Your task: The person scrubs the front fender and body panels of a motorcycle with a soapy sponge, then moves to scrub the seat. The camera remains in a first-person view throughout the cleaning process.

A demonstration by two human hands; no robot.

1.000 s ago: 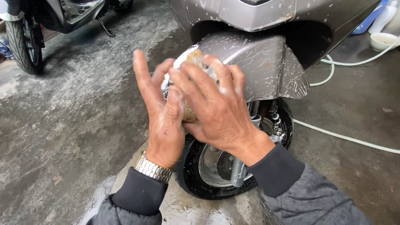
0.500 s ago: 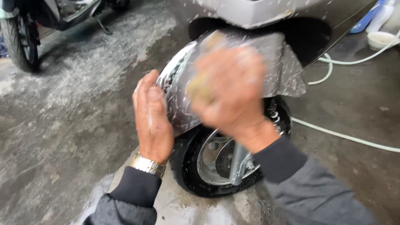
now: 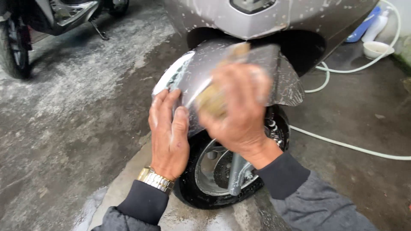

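Note:
A grey scooter stands in front of me, its soapy front fender (image 3: 280, 81) curving over the black front wheel (image 3: 214, 179). My right hand (image 3: 239, 109) is blurred with motion and presses a yellowish sponge (image 3: 212, 100) against the top of the fender. My left hand (image 3: 168, 130), wet and with a gold watch at the wrist, lies flat against the fender's left side with its fingers together and holds nothing.
A white hose (image 3: 351, 145) runs over the wet concrete at the right. A white bowl (image 3: 376, 48) and bottles (image 3: 368, 25) stand at the back right. Another motorbike (image 3: 47, 21) is parked at the back left.
My hands have come apart. The left hand slid down to the fender's left side; the right hand moved right and down over the fender with the sponge.

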